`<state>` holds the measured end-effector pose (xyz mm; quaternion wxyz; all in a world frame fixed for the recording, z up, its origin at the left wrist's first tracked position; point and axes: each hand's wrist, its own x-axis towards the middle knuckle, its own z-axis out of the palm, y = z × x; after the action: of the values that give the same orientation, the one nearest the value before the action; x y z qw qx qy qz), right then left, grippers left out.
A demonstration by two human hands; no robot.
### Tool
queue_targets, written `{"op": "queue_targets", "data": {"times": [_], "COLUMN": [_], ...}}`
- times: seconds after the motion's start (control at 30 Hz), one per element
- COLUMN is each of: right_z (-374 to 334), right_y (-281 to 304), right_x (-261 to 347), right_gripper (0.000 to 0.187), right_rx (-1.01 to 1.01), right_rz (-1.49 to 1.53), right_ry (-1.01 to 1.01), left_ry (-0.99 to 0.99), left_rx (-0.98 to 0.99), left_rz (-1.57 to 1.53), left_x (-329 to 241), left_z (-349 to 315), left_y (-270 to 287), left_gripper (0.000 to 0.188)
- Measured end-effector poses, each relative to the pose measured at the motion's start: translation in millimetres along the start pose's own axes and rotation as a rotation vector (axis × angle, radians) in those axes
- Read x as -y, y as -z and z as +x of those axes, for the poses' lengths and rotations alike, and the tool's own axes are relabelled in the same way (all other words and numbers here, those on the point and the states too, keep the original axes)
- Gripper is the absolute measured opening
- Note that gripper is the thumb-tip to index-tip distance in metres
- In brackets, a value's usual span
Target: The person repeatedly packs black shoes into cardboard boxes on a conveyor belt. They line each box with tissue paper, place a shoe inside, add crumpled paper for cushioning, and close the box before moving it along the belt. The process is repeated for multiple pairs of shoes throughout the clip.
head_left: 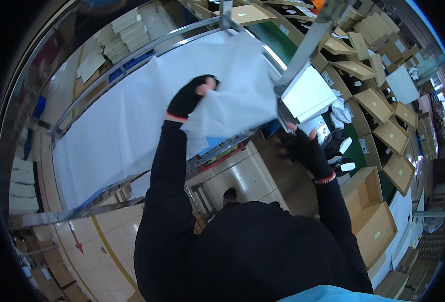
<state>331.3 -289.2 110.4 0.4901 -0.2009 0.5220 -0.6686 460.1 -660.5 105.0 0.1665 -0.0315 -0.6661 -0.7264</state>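
Note:
My left hand [196, 95], in a black fingerless glove with a red-and-white cuff, pinches the edge of a thin white sheet of paper [242, 95]. The sheet is lifted and creased, over a pile of like white sheets [111, 116] spread across a metal-framed table. My right hand [303, 149], gloved the same way, hangs in the air between the table and the conveyor. Its fingers are spread, somewhat blurred, with nothing in them. Just beyond it are a white box [308, 95] and a pair of black shoes with white soles [342, 153].
A green conveyor [366, 146] on the right carries many open brown cartons [373, 105]. A crumpled white wad [340, 111] lies beside the white box. A metal post [313, 43] rises at the table's far right corner. Stacked pale boards [122, 35] stand behind the table.

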Motion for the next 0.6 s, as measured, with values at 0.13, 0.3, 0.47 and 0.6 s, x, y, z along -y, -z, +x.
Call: {"op": "queue_targets", "data": {"times": [0.13, 0.3, 0.47, 0.6], "right_z": [54, 63, 28, -20], "right_y": [-12, -52, -22, -34], "right_x": [21, 21, 31, 60], "right_gripper": [0.075, 0.057, 0.046, 0.021], "right_rx": [0.234, -0.235, -0.554, -0.692], "right_rz": [-0.092, -0.476, -0.573, -0.335], "right_ry": [0.142, 0.155, 0.45, 0.602], "left_ry": [0.083, 0.093, 0.057, 0.075], "left_rx": [0.375, 0.331, -0.728, -0.731], "left_rz": [-0.018, 0.271, 1.377, 1.689], "left_x": [-16, -5, 10, 43], "left_z": [6, -19, -73, -94], "left_y": [-36, -62, 33, 43], "left_gripper": [0.031, 0.022, 0.047, 0.053]}}
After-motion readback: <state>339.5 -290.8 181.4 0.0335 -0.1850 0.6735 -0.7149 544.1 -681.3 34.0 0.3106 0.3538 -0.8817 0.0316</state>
